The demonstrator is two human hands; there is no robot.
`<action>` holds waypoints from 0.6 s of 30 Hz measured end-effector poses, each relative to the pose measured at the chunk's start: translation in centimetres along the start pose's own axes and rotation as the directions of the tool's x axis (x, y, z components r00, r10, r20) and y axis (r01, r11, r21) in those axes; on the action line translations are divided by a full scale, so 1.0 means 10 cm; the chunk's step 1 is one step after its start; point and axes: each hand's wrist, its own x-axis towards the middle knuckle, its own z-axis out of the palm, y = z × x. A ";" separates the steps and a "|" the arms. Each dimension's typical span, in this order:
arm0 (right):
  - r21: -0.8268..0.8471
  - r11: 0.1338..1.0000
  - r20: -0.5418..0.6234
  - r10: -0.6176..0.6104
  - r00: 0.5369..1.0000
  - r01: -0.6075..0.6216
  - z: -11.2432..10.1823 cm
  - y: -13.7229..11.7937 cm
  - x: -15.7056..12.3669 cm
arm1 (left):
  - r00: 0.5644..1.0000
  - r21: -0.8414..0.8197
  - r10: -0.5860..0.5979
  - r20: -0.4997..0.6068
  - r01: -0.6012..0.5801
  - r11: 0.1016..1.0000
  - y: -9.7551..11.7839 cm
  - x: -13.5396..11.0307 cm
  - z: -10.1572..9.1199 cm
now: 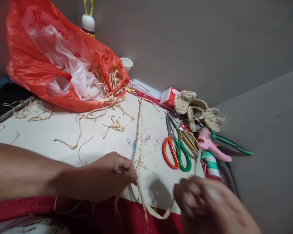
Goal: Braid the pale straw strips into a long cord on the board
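Observation:
A long straw braid runs from the back of the white table toward me. My left hand pinches its near end, where loose flat strands hang over the table's front edge. My right hand is at the lower right, blurred by motion, fingers curled, close to one strand that curves toward it. Whether it holds that strand I cannot make out.
A red plastic bag full of straw fills the back left, with loose straw scraps spilled before it. To the right lie orange and green scissors, a pink glue gun, woven straw pieces, a red-white box and a paper cup.

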 end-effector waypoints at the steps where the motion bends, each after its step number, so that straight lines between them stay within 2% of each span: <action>1: 0.177 0.975 -0.099 0.152 0.983 -0.133 0.05 -0.03 0.03 | 1.000 0.024 0.010 0.002 -0.010 1.000 -0.01 0.00 0.00; 2: 0.354 0.901 -0.115 0.309 0.944 -0.252 0.13 -0.07 0.07 | 0.999 0.039 0.031 0.012 -0.032 0.999 -0.02 0.00 0.00; 3: 0.475 0.797 -0.011 0.430 0.903 -0.374 0.22 -0.11 0.10 | 0.998 0.031 0.060 0.025 -0.061 0.998 -0.03 0.00 0.00; 4: 0.559 0.702 0.108 0.466 0.878 -0.441 0.32 -0.15 0.13 | 0.995 -0.001 0.088 0.049 -0.088 0.996 -0.04 0.01 0.01; 6: 0.642 0.562 0.338 0.403 0.851 -0.521 0.45 -0.21 0.18 | 0.986 -0.052 0.124 0.109 -0.119 0.992 -0.05 0.01 0.01; 7: 0.648 0.528 0.420 0.353 0.836 -0.549 0.49 -0.22 0.20 | 0.984 -0.042 0.127 0.123 -0.122 0.992 -0.05 0.00 0.00; 9: 0.631 0.525 0.502 0.285 0.817 -0.571 0.49 -0.23 0.23 | 0.989 0.083 0.104 0.105 -0.113 0.990 -0.05 0.00 -0.01; 13: 0.549 0.630 0.506 0.272 0.818 -0.549 0.37 -0.24 0.28 | 0.994 0.363 0.104 0.021 -0.105 0.926 -0.06 -0.02 -0.06; 18: 0.383 0.770 0.536 0.266 0.801 -0.511 0.34 -0.21 0.28 | 0.987 0.497 0.158 -0.005 -0.134 0.857 -0.03 -0.03 -0.07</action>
